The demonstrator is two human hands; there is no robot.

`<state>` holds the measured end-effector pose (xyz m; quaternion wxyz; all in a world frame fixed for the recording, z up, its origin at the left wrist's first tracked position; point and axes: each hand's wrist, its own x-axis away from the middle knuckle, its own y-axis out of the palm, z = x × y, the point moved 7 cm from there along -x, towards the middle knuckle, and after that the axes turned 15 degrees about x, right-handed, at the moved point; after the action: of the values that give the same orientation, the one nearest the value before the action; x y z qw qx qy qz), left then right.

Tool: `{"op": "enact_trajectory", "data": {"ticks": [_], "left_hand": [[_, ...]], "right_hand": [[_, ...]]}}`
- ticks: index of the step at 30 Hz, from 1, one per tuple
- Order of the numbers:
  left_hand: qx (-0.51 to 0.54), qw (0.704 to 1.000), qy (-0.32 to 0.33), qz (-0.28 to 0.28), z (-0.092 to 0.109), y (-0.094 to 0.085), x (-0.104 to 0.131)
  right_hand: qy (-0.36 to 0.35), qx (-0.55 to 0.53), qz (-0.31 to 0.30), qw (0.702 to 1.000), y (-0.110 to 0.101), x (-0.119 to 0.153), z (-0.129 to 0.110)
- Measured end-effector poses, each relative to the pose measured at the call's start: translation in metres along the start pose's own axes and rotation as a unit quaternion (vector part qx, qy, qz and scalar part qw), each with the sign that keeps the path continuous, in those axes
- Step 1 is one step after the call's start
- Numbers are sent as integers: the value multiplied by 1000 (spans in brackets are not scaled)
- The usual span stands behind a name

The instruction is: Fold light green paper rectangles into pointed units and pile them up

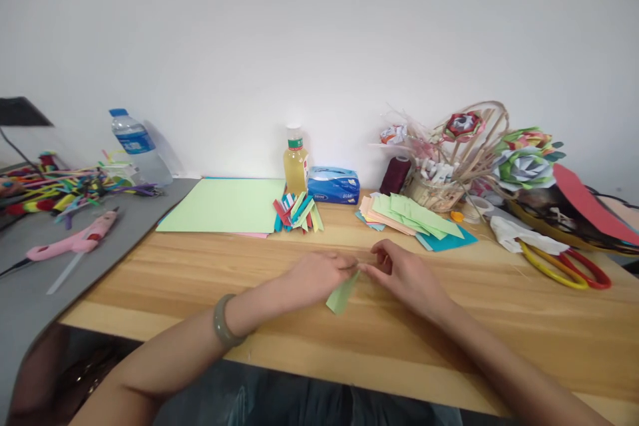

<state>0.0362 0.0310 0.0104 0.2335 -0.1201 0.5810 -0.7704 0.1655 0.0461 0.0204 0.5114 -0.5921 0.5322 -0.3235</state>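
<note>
A small piece of light green paper [342, 295] is between my hands, just over the wooden table. My left hand [315, 277], with a bangle [224, 321] on its wrist, has its fingers closed on the paper's upper end. From the other side, the thumb of my right hand [407, 277] meets the same end, its fingers curled in a loose pinch. The fingertips partly hide the fold or edge there. Beyond my right hand lies a fanned pile of green and peach paper pieces [414, 214].
Along the wall are large green sheets [224, 206], folded paper strips [298, 212], a juice bottle [296, 163], a tissue pack [333, 185] and a thread spool [395, 175]. Scissors [569, 267] lie to the right, near paper flowers [525, 168]. A pink glue gun [74, 239] rests on the grey surface at left.
</note>
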Motion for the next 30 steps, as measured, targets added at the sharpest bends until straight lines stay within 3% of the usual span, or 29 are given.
{"op": "enact_trajectory", "data": {"ticks": [4, 10, 18, 25, 30], "left_hand": [[-56, 998, 4, 3, 11, 4, -1], [-35, 999, 9, 10, 13, 6, -2], [-95, 995, 19, 6, 12, 13, -1], [-111, 994, 10, 6, 12, 14, -1], [-92, 996, 3, -1, 13, 10, -1]], "right_hand": [[-4, -35, -46, 998, 16, -1, 0], [-34, -101, -31, 994, 29, -7, 12], [12, -51, -19, 998, 18, -4, 10], [-104, 36, 63, 992, 9, 6, -9], [-160, 106, 85, 978, 14, 12, -14]]}}
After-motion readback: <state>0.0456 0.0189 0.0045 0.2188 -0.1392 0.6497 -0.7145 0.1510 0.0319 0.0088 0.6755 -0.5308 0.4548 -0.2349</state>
